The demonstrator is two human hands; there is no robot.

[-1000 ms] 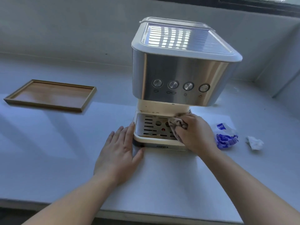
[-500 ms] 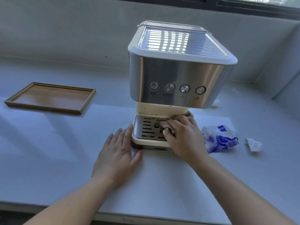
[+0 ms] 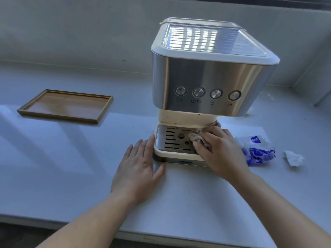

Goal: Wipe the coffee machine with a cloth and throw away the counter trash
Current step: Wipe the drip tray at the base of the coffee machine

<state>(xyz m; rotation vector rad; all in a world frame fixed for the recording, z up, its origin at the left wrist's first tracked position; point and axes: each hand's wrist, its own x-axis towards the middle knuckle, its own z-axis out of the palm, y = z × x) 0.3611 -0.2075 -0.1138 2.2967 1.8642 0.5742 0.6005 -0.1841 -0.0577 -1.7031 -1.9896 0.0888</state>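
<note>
A steel and cream coffee machine (image 3: 206,77) stands on the white counter (image 3: 71,167), its slotted drip tray (image 3: 172,138) at the front. My right hand (image 3: 222,153) grips a crumpled beige cloth (image 3: 198,138) and presses it onto the right part of the drip tray. Flat on the counter lies my left hand (image 3: 139,167), its fingertips and thumb against the machine's lower left corner. To the right of the machine lie a crumpled blue and white plastic wrapper (image 3: 258,151) and a small wad of white paper (image 3: 293,158).
A shallow wooden tray (image 3: 66,106) lies on the counter at the left. A grey wall runs behind the machine, with a corner at the far right. The counter's front edge is near the bottom of the view.
My right hand has rubbed the cloth to the left and back across the drip tray. My left hand has stayed against the machine's base. The view has shifted slightly.
</note>
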